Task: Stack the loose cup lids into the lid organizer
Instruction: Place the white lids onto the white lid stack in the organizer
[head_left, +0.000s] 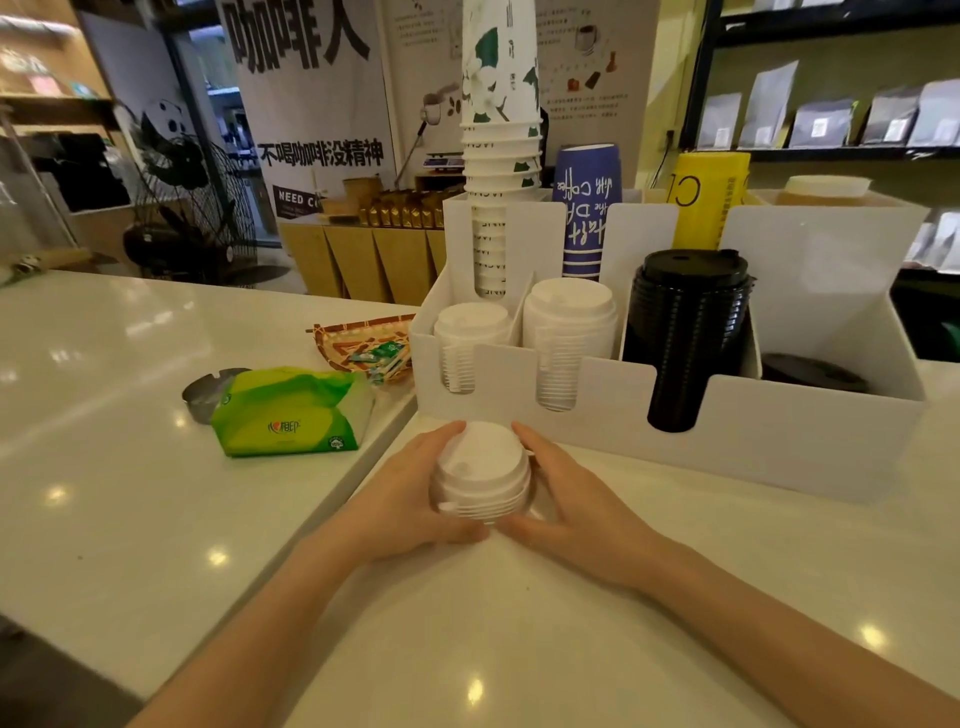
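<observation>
White plastic lid stack (480, 475) sat on counter (519, 623), just before lid organizer (727, 441). Stack axis near upright, leaning slightly toward camera; domed tops faced up. Left hand (410, 499) and right hand (571, 499) cupped opposite sides, fingers curled round stack, thumbs near its base. Organizer front slots held white lids (569, 332) and black lids (685, 332).

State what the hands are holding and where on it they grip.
Both hands, left hand and right hand, hold a small stack of white lids, gripped at its opposite sides, just above the counter.
</observation>
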